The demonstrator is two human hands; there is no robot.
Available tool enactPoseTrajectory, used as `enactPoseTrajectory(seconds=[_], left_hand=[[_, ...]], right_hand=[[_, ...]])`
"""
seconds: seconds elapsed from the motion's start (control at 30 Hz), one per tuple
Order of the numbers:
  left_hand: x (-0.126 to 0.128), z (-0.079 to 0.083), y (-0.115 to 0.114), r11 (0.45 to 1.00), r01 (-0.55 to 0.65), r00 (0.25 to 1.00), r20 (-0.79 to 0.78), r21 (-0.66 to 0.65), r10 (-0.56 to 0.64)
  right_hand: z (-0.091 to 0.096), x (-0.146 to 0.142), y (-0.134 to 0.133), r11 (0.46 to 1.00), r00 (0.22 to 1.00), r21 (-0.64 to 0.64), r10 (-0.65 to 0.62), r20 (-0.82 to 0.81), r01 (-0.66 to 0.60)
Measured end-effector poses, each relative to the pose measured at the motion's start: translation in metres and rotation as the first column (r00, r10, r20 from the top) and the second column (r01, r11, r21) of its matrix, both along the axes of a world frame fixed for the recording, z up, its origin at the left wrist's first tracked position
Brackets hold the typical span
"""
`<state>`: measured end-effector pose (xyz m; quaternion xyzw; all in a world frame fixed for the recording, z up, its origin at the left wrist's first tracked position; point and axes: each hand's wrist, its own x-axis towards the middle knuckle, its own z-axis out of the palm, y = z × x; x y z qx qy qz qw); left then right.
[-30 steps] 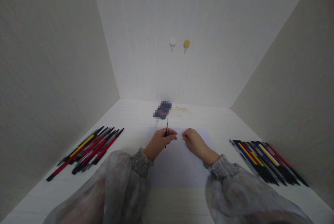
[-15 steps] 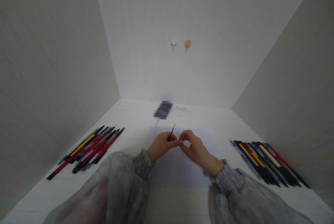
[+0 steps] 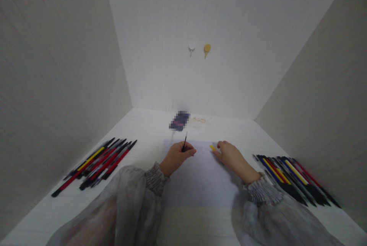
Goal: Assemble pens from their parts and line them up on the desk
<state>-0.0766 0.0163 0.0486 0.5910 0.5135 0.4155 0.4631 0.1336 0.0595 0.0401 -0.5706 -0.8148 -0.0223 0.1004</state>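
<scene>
My left hand (image 3: 178,156) is closed, with a thin pen refill (image 3: 185,140) standing up between its fingers. The refill is dark along its length and pale at the top, and a thicker black part sits at its base in the grip. To the right, my right hand (image 3: 232,158) is curled around a yellow pen part (image 3: 212,148). Only the yellow end shows beyond the thumb; the rest is hidden by the fingers. Both hands are over a pale sheet of paper (image 3: 197,190) on the white table.
Several pens and pen parts in red, black and yellow (image 3: 96,162) lie at the left. Another row of colourful pen parts (image 3: 289,177) lies at the right. A blurred dark object (image 3: 179,121) rests near the back wall, where two hooks (image 3: 207,48) hang. Walls enclose both sides.
My hands have parted: the right one moved right, away from the left fingertips, and a yellow end now shows at it. The refill in my left hand stands more upright.
</scene>
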Motion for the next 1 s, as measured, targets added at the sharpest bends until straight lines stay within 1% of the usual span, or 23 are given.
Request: enactPoseTrajectory(seconds=[0.03,0.1,0.17,0.2,0.27,0.3,0.37,0.43,0.5,0.67,0.77,0.87,1.0], left_hand=[[0.000,0.000,0.000,1.000,-0.002,1.000,0.013,-0.002,0.003],[0.000,-0.001,0.000,1.000,-0.009,0.999,0.034,-0.005,0.009],[-0.001,-0.001,0.000,1.000,-0.010,0.999,0.050,-0.006,0.011],[-0.001,-0.001,0.000,1.000,-0.011,0.998,0.058,-0.005,0.011],[0.000,0.000,0.000,1.000,-0.011,0.997,0.077,0.000,0.011],[0.000,0.000,0.000,1.000,-0.010,0.996,0.087,0.002,0.010],[0.000,0.001,-0.001,1.000,-0.011,0.994,0.113,-0.004,0.011],[0.001,0.002,-0.002,1.000,-0.010,0.989,0.144,-0.011,0.012],[0.001,0.002,-0.003,1.000,-0.015,0.985,0.170,-0.006,0.016],[-0.001,0.003,-0.003,0.997,-0.051,0.981,0.190,0.056,0.040],[-0.001,0.003,-0.003,0.997,-0.046,0.980,0.198,0.058,0.033],[-0.001,0.001,-0.002,0.998,-0.024,0.982,0.191,0.059,0.013],[-0.002,-0.001,-0.002,0.997,-0.029,0.988,0.154,0.077,0.017]], right_hand=[[-0.004,0.002,0.002,1.000,0.998,-0.024,-0.016,0.054,0.017],[-0.008,0.002,0.002,0.998,0.995,-0.059,-0.023,0.102,0.029],[-0.007,-0.003,-0.001,0.997,0.997,-0.068,-0.025,0.078,0.030],[-0.005,-0.006,-0.003,0.998,0.999,-0.066,-0.011,0.037,0.014],[0.002,-0.013,-0.009,0.994,0.992,-0.070,0.076,-0.101,-0.083],[0.006,-0.016,-0.013,0.982,0.970,-0.079,0.153,-0.190,-0.170],[0.012,-0.022,-0.020,0.941,0.895,-0.085,0.280,-0.348,-0.327],[0.015,-0.026,-0.026,0.912,0.837,-0.080,0.330,-0.437,-0.402],[0.015,-0.028,-0.029,0.902,0.815,-0.084,0.338,-0.471,-0.422],[0.009,-0.026,-0.026,0.904,0.821,-0.085,0.338,-0.460,-0.420],[0.007,-0.026,-0.026,0.899,0.816,-0.073,0.354,-0.457,-0.431],[0.007,-0.027,-0.026,0.899,0.811,-0.067,0.356,-0.464,-0.433],[0.007,-0.028,-0.027,0.900,0.810,-0.066,0.353,-0.469,-0.431]])
